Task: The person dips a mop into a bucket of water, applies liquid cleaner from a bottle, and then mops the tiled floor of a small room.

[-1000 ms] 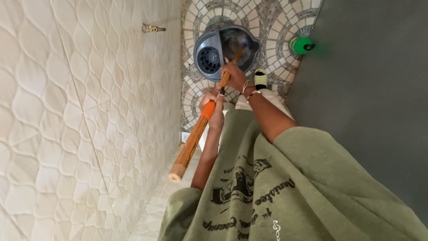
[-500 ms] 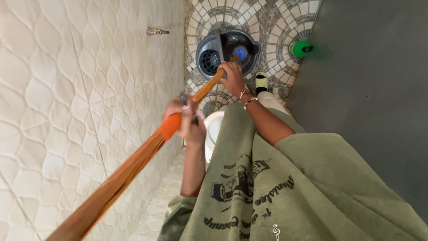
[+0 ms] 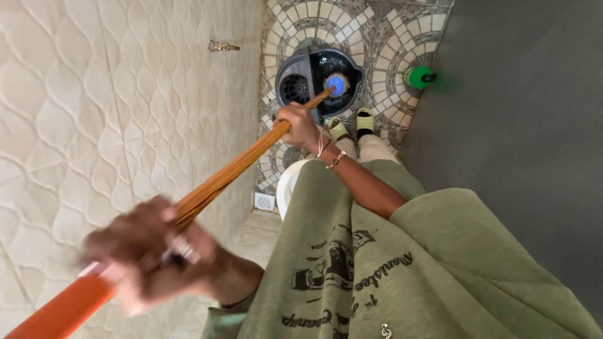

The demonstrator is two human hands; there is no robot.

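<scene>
I read it as mid-job: mop pole gripped by both, left hand (blurred) wrapped high, right hand lower. Mop head sits in the grey bucket; wringing not yet done.

A wooden mop handle slants from the near left down to a grey mop bucket on the far mosaic floor. The blurred left hand grips it by the orange sleeve; the right hand clasps it lower.
</scene>
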